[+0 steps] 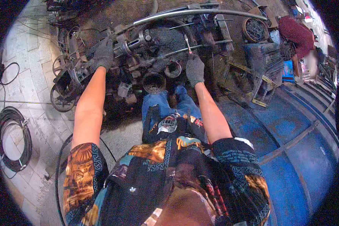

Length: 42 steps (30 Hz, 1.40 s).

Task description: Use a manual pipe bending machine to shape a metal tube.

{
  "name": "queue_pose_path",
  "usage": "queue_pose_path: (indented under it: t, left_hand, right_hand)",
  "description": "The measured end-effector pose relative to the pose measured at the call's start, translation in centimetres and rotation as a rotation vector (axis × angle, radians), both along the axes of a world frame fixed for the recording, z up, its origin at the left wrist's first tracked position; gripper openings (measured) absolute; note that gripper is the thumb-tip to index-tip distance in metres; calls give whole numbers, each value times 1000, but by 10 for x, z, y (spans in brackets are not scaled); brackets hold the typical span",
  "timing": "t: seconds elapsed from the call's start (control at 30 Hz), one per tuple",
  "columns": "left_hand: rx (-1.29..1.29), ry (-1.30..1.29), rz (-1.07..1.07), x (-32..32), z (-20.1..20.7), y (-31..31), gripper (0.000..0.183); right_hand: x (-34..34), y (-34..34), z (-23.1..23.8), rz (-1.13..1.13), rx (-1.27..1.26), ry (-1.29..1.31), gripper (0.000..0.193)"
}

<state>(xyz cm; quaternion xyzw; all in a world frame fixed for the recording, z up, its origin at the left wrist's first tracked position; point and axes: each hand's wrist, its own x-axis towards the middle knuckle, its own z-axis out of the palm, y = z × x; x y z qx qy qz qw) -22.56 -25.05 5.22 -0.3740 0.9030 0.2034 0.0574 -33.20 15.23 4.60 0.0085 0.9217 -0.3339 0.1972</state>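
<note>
A dark, greasy machine (139,49) with rods, wheels and clamps stands in front of me. My left hand (103,52), in a grey glove, reaches onto its left part; the fingers blend into the dark metal, so their grip is unclear. My right hand (195,69), also gloved, is closed around a slim silver hand tool (188,44) with a widened end. That end points away from me, beside a thin metal bar (211,44) of the machine. Below, between my hands, are a round dark container (154,83) and a smaller ring-shaped part (173,69).
A long bent metal tube (199,12) spans the machine's far side. Left on the floor lies a black cable coil (13,139). At right stand a basket of metal pieces (255,30), a wrapped stack (263,56) and blue sheets (282,124). Another person (297,35) bends at far right.
</note>
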Motion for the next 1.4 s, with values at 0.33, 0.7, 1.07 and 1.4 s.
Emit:
queue_pose_path:
  t: [0.33, 0.7, 1.07, 1.4]
  left_hand:
    - [-153, -76, -242, 5, -11, -14, 55]
    - [-88, 74, -193, 10, -20, -15, 55]
    - [-65, -16, -97, 2, -3, -4, 55]
    - [-213, -14, -237, 10, -26, -20, 56]
  right_hand:
    - [-40, -25, -4, 285, -31, 269, 28]
    - [-32, -22, -1, 132, -99, 161, 25]
    - [-16, -1, -12, 246, 47, 129, 36]
    - [-34, -25, 12, 88, -106, 125, 24]
